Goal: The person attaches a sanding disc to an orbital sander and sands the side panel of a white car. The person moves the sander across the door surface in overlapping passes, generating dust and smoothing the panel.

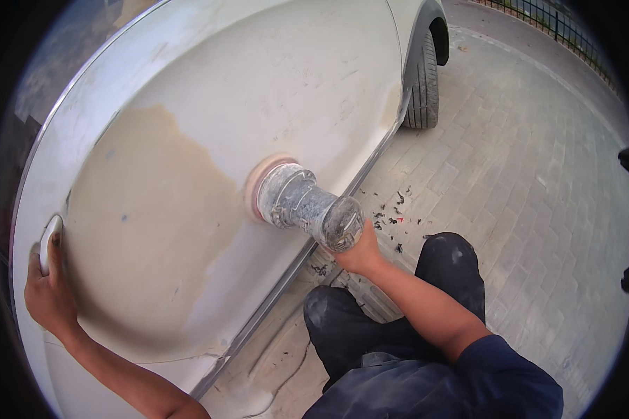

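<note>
My right hand [360, 253] grips the rear end of a dusty grey power sander [302, 199]. Its round pad rests against a white car door [300, 84], just right of a large beige sanded-looking patch [147, 202]. At the far left, my left hand [51, 297] has its fingers wrapped around the white door handle [48, 246]. Part of the right hand's fingers is hidden behind the sander body.
My bent knees [451, 255] are close to the door's lower edge. Beyond them lies grey paving [524, 188] with small dark scraps [398, 209]. A thin cord [286, 380] runs along the ground near the car. A tyre [421, 91] shows ahead, and a metal fence [555, 26] at the far right.
</note>
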Demonstrator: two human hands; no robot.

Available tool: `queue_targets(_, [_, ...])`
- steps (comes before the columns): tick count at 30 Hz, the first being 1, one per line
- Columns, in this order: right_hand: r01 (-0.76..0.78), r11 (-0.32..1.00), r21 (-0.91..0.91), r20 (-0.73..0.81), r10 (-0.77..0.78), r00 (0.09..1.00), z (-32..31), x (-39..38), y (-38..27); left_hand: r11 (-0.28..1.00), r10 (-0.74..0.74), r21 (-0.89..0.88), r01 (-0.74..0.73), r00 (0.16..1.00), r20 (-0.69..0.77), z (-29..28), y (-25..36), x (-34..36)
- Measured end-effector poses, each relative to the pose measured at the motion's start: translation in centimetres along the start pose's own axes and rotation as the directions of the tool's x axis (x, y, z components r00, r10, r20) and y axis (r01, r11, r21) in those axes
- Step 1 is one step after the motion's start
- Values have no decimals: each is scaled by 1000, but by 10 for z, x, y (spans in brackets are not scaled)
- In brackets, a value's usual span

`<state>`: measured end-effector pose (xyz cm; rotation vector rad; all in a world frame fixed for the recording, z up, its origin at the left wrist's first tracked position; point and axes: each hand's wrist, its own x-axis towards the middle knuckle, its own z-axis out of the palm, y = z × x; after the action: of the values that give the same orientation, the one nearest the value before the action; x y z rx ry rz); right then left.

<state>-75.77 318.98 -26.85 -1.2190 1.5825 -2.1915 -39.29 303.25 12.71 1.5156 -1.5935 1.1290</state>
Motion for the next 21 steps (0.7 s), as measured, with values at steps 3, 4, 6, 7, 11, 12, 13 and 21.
queue_targets(3, [-157,986,55,-84,162,983,-18,28,8,1000,11,2,-11,999,-50,7,-1,0])
queue_targets(4, [-249,967,62,-103,254,962,-27,43,10,1000,26,11,-25,997,-75,8,-1,1])
queue_targets(6, [-330,893,306,-70,367,927,-50,74,8,999,35,9,-35,995,-98,9,-3,0])
queue_targets(7, [-398,817,416,-30,450,893,-55,81,4,999,33,-7,-34,995,-96,10,-2,-1])
queue_targets(11, [-348,834,428,-27,397,917,-27,48,-6,999,35,-20,-36,997,-74,5,3,-3])
queue_targets(12, [-382,878,289,34,389,921,-18,27,-9,999,43,-19,-45,995,-86,5,3,-4])
queue_targets(13, [-254,943,217,-53,271,961,4,7,-11,998,53,-17,-55,994,-98,4,3,-4])
queue_targets(21, [-137,990,-31,43,138,989,11,-3,-29,999,15,-50,-19,996,-83,8,3,-5])
